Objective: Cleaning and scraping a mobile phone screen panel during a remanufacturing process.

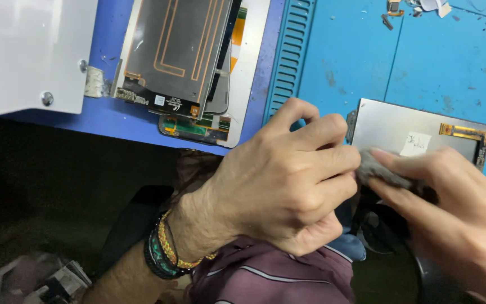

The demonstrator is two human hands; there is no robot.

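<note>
Seen from above: a thin, flat display panel point(412, 132), metallic grey back facing up, lying at the near edge of a blue worktop point(355, 50). Likely light and rigid but fragile, prone to cracking if flexed or pressed hard in the middle; probably slippery on that smooth metal back. Best held by the bare side edges, away from the gold-coloured flex connector point(468, 133) along the upper right corner and the small white paper label point(417, 143) stuck near the centre. Left hand point(282, 180) curled at the panel's left edge, fingers point(327, 132) bent and pressed close together, tips touching or nearly touching the panel's left corner; beaded and braided bracelets point(164, 253) on that wrist. Right hand point(462, 208) at the panel's near edge, fingers point(406, 163) pinching a small grey wad of cloth point(381, 169) against the panel. Farther left on the worktop, a stack of similar panels point(181, 56) with copper-coloured traces and green circuit strips, beside a ribbed blue strip point(291, 56). Small scraps point(417, 8) scattered at the top right.
</note>
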